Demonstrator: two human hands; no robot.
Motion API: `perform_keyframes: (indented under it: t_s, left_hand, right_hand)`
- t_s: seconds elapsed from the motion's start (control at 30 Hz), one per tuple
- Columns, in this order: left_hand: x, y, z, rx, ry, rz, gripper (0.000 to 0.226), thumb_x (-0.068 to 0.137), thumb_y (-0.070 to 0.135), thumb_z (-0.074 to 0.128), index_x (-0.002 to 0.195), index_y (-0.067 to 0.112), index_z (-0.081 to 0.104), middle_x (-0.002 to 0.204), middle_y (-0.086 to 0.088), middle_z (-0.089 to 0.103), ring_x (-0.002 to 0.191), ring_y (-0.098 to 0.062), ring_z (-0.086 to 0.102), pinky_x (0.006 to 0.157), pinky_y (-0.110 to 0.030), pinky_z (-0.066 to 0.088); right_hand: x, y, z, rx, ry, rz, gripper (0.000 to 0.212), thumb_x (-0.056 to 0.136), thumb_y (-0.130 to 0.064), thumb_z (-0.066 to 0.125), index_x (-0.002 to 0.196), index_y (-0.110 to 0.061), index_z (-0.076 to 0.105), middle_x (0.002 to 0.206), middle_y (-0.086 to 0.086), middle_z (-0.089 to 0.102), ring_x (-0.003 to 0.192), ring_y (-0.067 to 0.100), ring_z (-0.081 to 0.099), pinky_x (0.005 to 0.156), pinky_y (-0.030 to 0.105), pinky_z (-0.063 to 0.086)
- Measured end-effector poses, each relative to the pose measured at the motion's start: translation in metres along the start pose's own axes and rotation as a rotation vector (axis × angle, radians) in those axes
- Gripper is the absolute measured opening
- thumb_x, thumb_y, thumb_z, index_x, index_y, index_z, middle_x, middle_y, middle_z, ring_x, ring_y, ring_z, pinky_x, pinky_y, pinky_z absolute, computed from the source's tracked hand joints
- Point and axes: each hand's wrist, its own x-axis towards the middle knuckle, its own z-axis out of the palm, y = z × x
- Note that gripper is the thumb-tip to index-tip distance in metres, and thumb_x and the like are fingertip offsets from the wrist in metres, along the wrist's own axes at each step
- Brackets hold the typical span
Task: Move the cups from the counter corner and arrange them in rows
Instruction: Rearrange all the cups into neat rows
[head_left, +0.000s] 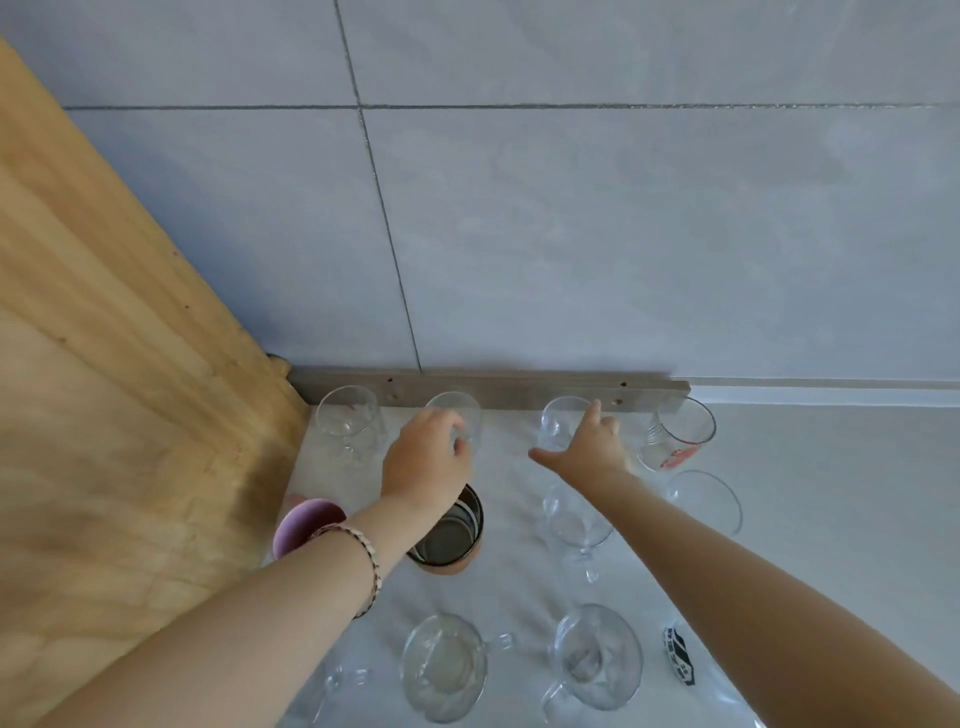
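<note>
Clear glasses stand in rows on the white counter (831, 519). In the back row are a corner glass (347, 418), a second glass (460, 413), a third glass (558, 423) and a red-printed glass (680, 434). My left hand (428, 460) has its fingers curled on the second glass. My right hand (589, 444) lies against the third glass with fingers spread. The middle row holds a pink cup (306, 525), a dark cup (447, 530) and two wine glasses (576, 517) (706, 501). Two glass mugs (444, 665) (597, 657) sit nearest me.
A wooden panel (114, 415) walls off the left side. Grey wall tiles (623, 234) and a grey strip (488, 392) close the back. A glass with a black print (680, 660) stands under my right forearm. Bare counter extends to the right.
</note>
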Motion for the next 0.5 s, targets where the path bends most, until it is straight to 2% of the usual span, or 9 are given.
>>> perform_keyframes:
  t_s: [0.13,0.27,0.33,0.43,0.5]
  left_hand:
    - [-0.005,-0.043,-0.026,0.005,0.059,-0.090,0.030,0.090,0.014,0.046,0.118,0.013,0.058,0.124,-0.005,0.058,0.114,-0.024,0.054,0.086,-0.032,0.043]
    - [-0.011,-0.076,-0.033,0.018,0.086,-0.144,0.031,0.088,0.012,0.049,0.117,0.011,0.059,0.126,-0.009,0.058,0.116,-0.028,0.054,0.092,-0.037,0.046]
    - [-0.015,-0.085,-0.034,0.021,0.089,-0.166,0.033,0.088,0.013,0.050,0.119,0.010,0.058,0.127,-0.010,0.057,0.117,-0.028,0.054,0.093,-0.037,0.046]
    - [-0.020,-0.094,-0.035,0.030,0.047,-0.210,0.042,0.085,0.020,0.054,0.126,0.012,0.053,0.131,-0.011,0.054,0.122,-0.028,0.050,0.098,-0.037,0.044]
    - [-0.026,-0.099,-0.038,0.024,0.004,-0.250,0.057,0.081,0.029,0.058,0.133,0.014,0.044,0.138,-0.010,0.047,0.127,-0.028,0.045,0.101,-0.037,0.041]
  right_hand:
    - [0.008,-0.008,0.008,-0.009,0.099,0.044,0.095,0.084,-0.033,0.066,0.150,-0.005,0.004,0.148,0.017,0.026,0.124,0.033,0.051,0.100,0.037,0.044]
    - [0.010,-0.010,0.013,-0.011,0.127,0.056,0.092,0.082,-0.038,0.069,0.148,-0.005,0.015,0.144,0.015,0.032,0.122,0.034,0.052,0.095,0.040,0.047]
    - [0.007,-0.013,0.013,-0.033,0.108,0.086,0.096,0.082,-0.043,0.068,0.149,-0.006,0.011,0.146,0.014,0.031,0.124,0.034,0.051,0.094,0.040,0.047]
    - [-0.007,-0.023,0.014,-0.163,0.140,0.103,0.103,0.082,-0.054,0.061,0.150,-0.005,0.001,0.150,0.018,0.023,0.134,0.036,0.036,0.106,0.040,0.037]
    - [-0.026,-0.034,0.013,-0.217,0.207,-0.028,0.094,0.086,-0.055,0.055,0.150,-0.007,0.005,0.152,0.019,0.018,0.140,0.036,0.023,0.113,0.042,0.027]
